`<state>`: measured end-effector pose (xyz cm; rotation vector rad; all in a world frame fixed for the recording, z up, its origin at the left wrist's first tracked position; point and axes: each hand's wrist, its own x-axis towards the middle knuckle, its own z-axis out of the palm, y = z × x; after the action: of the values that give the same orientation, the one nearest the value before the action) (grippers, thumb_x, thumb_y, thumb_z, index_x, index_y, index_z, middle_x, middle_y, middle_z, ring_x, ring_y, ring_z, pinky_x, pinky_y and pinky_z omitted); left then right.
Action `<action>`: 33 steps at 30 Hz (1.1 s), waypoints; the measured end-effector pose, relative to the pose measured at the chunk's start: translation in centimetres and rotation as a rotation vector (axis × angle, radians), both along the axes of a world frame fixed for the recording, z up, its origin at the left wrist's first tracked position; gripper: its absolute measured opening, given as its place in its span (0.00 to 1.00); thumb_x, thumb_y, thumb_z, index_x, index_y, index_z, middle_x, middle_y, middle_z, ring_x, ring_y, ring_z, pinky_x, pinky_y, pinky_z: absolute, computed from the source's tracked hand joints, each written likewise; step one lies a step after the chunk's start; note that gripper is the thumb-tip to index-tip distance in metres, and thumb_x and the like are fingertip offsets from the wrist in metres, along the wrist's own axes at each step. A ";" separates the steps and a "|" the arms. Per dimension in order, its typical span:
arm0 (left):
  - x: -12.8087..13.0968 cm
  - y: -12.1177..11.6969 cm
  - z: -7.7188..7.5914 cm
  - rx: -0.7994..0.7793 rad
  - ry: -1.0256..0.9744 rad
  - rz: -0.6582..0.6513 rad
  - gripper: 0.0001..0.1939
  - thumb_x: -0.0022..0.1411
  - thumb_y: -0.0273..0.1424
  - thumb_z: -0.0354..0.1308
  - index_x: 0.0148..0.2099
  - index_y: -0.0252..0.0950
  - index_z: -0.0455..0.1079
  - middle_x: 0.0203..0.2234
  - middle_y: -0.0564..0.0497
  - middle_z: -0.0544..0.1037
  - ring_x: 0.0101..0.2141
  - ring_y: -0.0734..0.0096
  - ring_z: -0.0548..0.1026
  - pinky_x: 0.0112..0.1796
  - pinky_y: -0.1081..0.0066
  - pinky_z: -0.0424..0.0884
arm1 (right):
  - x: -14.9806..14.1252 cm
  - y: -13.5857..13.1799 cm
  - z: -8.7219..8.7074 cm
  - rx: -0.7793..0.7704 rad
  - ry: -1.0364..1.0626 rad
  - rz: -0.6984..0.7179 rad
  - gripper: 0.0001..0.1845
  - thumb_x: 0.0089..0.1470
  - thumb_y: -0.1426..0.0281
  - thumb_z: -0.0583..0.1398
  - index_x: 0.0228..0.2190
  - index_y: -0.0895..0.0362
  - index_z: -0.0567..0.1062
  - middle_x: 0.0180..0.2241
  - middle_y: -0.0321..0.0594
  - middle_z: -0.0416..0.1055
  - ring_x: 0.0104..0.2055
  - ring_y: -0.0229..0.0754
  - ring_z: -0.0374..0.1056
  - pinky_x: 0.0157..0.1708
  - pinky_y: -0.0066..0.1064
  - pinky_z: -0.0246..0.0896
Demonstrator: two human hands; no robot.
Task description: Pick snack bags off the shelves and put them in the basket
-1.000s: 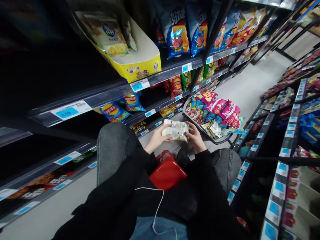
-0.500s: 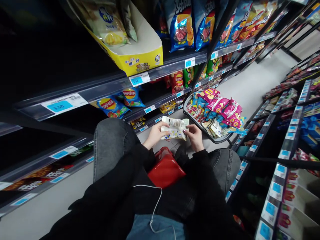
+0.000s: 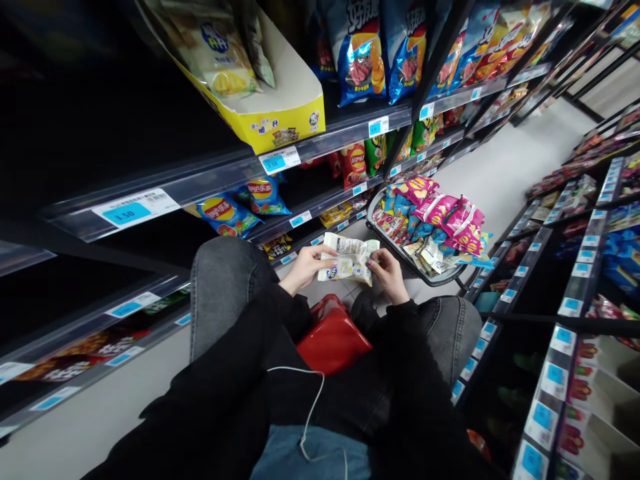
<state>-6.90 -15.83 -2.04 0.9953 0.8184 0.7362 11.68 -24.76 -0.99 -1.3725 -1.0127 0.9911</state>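
Observation:
I sit in a shop aisle with both hands in front of my knees. My left hand [image 3: 306, 265] and my right hand [image 3: 387, 275] both grip a small pale snack packet [image 3: 349, 261] with yellow and blue print, one hand at each end. Just beyond the packet stands a dark basket [image 3: 376, 235] heaped with pink, blue and red snack bags [image 3: 445, 217]. A red stool [image 3: 333, 337] shows between my legs.
Shelves run along the left with a yellow display box [image 3: 270, 113], blue snack bags [image 3: 363, 53] and chip bags [image 3: 223, 215] on lower levels. More stocked shelves [image 3: 575, 267] line the right. The pale aisle floor [image 3: 500, 167] stretches ahead. A white cable [image 3: 310, 413] hangs over my lap.
The packet has tilted and crumpled slightly between my hands; my left thumb has moved over its top edge. The view has shifted a little.

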 end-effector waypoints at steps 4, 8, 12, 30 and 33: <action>0.4 -0.5 0.6 -0.120 -0.059 0.026 0.20 0.28 0.30 0.72 0.29 0.29 0.74 0.22 0.51 0.75 0.22 0.71 0.73 0.26 0.70 0.71 | -0.7 -0.2 -0.1 0.001 0.139 -0.032 0.12 0.44 0.63 0.63 0.30 0.55 0.69 0.28 0.33 0.64 0.27 0.33 0.58 0.28 0.25 0.56; 0.2 -0.2 0.6 -0.066 0.023 0.093 0.15 0.30 0.30 0.71 0.24 0.29 0.74 0.19 0.51 0.75 0.21 0.73 0.72 0.24 0.73 0.69 | -1.4 -0.2 0.2 -0.036 0.073 -0.006 0.17 0.36 0.63 0.67 0.29 0.55 0.70 0.28 0.34 0.67 0.28 0.36 0.60 0.28 0.26 0.58; -0.3 0.6 0.1 0.009 0.099 0.038 0.13 0.30 0.28 0.70 0.24 0.30 0.75 0.19 0.50 0.76 0.22 0.71 0.73 0.25 0.72 0.69 | -0.9 -0.1 0.5 -0.065 -0.094 0.000 0.12 0.39 0.62 0.65 0.24 0.56 0.73 0.24 0.33 0.67 0.23 0.32 0.54 0.23 0.25 0.53; -0.4 0.2 -0.1 0.095 0.089 -0.162 0.14 0.38 0.29 0.65 0.32 0.33 0.78 0.29 0.46 0.80 0.31 0.63 0.76 0.31 0.69 0.71 | 0.7 -0.6 -0.2 -0.102 0.020 0.098 0.11 0.44 0.63 0.63 0.31 0.55 0.78 0.31 0.38 0.73 0.30 0.38 0.64 0.32 0.30 0.59; -0.3 0.0 0.4 0.087 0.100 -0.174 0.16 0.37 0.30 0.66 0.33 0.31 0.78 0.30 0.45 0.80 0.31 0.62 0.76 0.32 0.68 0.72 | 0.3 -0.5 -0.3 -0.127 0.052 0.093 0.15 0.39 0.62 0.66 0.31 0.56 0.78 0.31 0.38 0.74 0.30 0.39 0.65 0.32 0.30 0.61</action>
<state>-7.15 -15.80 -1.61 1.1734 0.7794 0.5798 11.97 -25.30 -1.34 -1.4053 -0.9964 1.1720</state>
